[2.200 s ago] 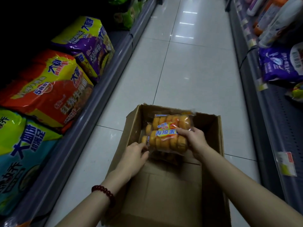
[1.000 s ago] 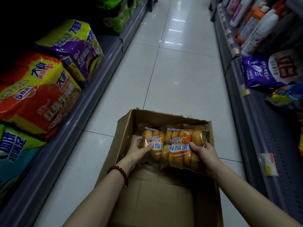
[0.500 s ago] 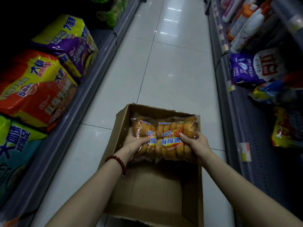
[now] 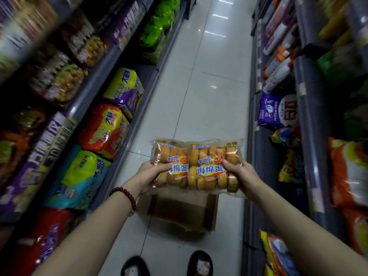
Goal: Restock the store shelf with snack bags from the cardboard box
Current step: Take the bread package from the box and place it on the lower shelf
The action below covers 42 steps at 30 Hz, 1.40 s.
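Observation:
Two clear bags of golden sponge cakes sit side by side in the air above the cardboard box [image 4: 183, 214]. My left hand [image 4: 148, 177] grips the left cake bag [image 4: 171, 156] at its left edge, thumb on the label. My right hand [image 4: 242, 176] grips the right cake bag [image 4: 213, 158] at its right edge. The box stands open on the white tiled floor below the bags, and the part of its inside that shows is bare.
The left shelf [image 4: 127, 134] holds large noodle multipacks: purple, red [image 4: 103, 130], green-blue. The right shelf [image 4: 310, 136] carries detergent bottles, a purple bag [image 4: 276, 110] and snack packs. My feet [image 4: 167, 264] stand behind the box. The aisle floor [image 4: 209, 76] runs ahead.
Both hands have lifted the two cake bags up out of the box, and the view has risen, so the box now lies well below them.

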Available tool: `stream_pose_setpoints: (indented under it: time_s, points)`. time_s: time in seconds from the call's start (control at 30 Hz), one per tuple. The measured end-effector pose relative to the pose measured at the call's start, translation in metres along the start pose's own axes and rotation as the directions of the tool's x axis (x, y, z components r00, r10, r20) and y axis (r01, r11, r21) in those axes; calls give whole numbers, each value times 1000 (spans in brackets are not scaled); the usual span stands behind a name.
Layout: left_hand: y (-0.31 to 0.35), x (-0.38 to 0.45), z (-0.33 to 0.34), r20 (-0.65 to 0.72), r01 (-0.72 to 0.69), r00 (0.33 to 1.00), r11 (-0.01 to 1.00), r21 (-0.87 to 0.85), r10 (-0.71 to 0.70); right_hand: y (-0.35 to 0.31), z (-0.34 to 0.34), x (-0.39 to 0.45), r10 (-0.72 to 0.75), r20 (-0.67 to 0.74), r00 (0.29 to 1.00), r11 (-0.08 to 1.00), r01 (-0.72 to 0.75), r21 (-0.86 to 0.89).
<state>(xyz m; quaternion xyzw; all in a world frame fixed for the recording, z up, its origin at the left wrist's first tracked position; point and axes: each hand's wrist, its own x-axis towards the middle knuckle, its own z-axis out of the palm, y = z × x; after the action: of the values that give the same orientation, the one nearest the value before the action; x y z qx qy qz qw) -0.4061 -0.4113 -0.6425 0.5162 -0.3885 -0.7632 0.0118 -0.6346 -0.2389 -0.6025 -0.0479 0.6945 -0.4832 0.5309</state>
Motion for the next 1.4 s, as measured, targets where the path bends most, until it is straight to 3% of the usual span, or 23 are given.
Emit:
stream_pose_setpoints:
  time_s: [0.27,0.67,1.0,1.2,1.4]
  points:
    - [97,-160,-23,-68,-54,997,994,-95,47,-124,38,-122,-7,126,992,999,0,53]
    - [188,-352,-48,-247,-310,934,927,-209,257,-274,105,-228,-91,363,927,994,108,-26]
    - [184,-478,-54,-579,-549,746,795,-256,329,-343,168,-290,-103,597,795,969,215,-120]
    - [150,-547,-77,-679,-663,638,707,-246,362,-342,229,-322,-63,732,678,957,250,-150]
    - [101,-609,-112,-789,-710,545,657,-253,284,-328,303,-361,24,813,581,933,278,-227]
